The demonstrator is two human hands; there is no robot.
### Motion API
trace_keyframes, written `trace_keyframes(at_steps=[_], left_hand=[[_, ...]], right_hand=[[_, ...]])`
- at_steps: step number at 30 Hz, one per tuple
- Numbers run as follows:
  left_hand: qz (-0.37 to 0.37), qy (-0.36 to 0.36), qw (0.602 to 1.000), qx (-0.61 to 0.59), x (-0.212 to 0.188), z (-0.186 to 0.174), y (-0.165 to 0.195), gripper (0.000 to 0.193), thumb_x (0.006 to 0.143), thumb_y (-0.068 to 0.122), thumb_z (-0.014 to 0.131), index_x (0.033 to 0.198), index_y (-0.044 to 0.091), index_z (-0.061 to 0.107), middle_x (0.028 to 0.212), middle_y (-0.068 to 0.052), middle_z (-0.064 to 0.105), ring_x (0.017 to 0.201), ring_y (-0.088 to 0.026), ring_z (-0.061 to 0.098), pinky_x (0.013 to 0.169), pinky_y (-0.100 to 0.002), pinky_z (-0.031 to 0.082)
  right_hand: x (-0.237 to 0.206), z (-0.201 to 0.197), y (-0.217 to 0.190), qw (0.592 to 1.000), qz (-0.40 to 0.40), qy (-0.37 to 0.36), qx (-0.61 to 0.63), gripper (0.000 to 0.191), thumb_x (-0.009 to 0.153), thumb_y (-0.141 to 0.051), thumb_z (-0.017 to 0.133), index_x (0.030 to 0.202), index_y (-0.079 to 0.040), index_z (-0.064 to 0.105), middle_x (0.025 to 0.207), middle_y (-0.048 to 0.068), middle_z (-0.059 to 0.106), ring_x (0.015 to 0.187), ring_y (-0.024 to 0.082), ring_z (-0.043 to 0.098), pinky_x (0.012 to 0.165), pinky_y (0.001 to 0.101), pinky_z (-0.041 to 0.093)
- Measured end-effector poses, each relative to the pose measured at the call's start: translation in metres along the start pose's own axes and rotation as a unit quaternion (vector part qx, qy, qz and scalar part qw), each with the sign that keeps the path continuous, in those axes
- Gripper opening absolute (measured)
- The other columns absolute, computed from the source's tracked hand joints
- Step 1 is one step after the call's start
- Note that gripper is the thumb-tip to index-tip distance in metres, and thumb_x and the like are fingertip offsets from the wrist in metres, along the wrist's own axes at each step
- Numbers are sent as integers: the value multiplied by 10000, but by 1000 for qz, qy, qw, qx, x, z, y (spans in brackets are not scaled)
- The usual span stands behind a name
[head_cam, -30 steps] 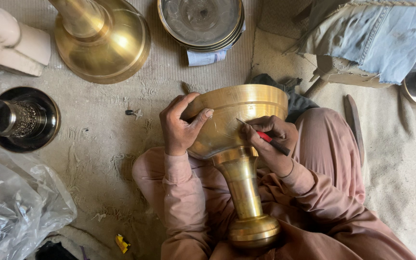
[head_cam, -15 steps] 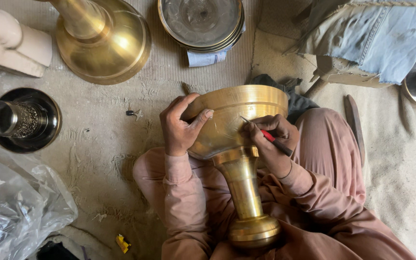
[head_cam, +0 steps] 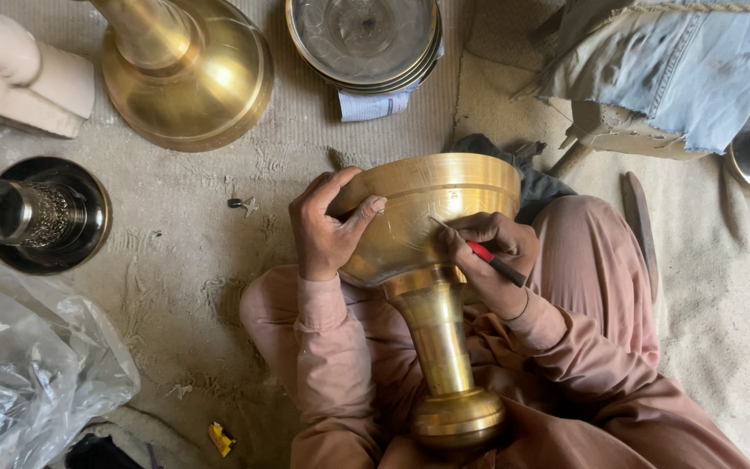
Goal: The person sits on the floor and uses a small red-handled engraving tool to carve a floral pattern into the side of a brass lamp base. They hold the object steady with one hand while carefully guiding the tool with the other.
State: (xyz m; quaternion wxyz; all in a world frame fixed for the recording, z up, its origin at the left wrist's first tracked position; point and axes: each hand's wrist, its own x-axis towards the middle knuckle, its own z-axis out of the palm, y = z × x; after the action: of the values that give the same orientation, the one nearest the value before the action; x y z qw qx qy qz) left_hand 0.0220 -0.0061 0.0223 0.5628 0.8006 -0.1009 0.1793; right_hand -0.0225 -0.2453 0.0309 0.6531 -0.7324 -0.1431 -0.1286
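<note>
Floor (head_cam: 175, 287) lies under everything here, a worn sandy mat, and I sit on it with my knees drawn up in pinkish cloth. Across my lap rests the brass goblet (head_cam: 431, 260), its wide bowl pointing away from me, the stem running back toward my body and the round foot tucked against my belly. My left hand (head_cam: 327, 227) cups the bowl's near-left rim, thumb hooked over the edge and fingers spread on the outer wall, a firm closed grip on the metal. My right hand (head_cam: 490, 256) is pinched tight around a red-handled scribing tool (head_cam: 479, 253), its thin point touching the bowl's outer wall just below the rim. Beyond the bowl stands a second, larger brass base (head_cam: 186, 74), and just beside it a stack of round metal plates (head_cam: 365, 42). To my left sits a dark engraved stand (head_cam: 36, 213), with crumpled clear plastic (head_cam: 28, 373) nearer me.
</note>
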Motion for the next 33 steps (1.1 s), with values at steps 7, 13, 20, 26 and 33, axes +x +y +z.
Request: trace_keyframes(at_steps=[7,13,20,26,33], left_hand=[[-9,-2,1000,-11,-1,1,0,476,903,329,862,1195,-16,714,978,-118,751,864,-191,736,777,-314,594],[-14,-4,1000,-17,-1,0,1,479,902,320,863,1199,-23,710,968,-121,743,862,-194,725,775,-318,589],[-17,-3,1000,-17,-2,1,0,493,895,332,864,1204,-19,707,994,-116,753,881,-191,742,785,-316,600],[-13,0,1000,-13,-2,1,-1,486,901,338,861,1201,-16,714,1002,-121,750,894,-198,737,797,-323,596],[-22,-1,1000,-12,-4,0,-3,507,891,356,865,1206,-12,716,999,-109,748,896,-190,732,805,-311,593]], right_hand=[[5,-1,-4,999,-22,-18,-30,169,955,-36,749,847,-2,625,898,118,769,770,118,747,658,217,573],[13,-1,-10,996,-42,-49,-61,170,938,-44,766,830,3,643,891,120,775,725,114,747,625,209,563],[14,-4,-9,994,-62,-83,-39,202,935,-42,764,784,-3,634,904,136,775,744,135,760,644,220,581],[16,-3,-7,992,-87,-92,-20,230,925,-36,767,764,-6,606,911,165,769,783,170,779,652,245,606],[7,-3,-6,994,-88,-62,-29,165,925,-19,741,822,2,614,893,166,761,734,158,752,637,247,585]])
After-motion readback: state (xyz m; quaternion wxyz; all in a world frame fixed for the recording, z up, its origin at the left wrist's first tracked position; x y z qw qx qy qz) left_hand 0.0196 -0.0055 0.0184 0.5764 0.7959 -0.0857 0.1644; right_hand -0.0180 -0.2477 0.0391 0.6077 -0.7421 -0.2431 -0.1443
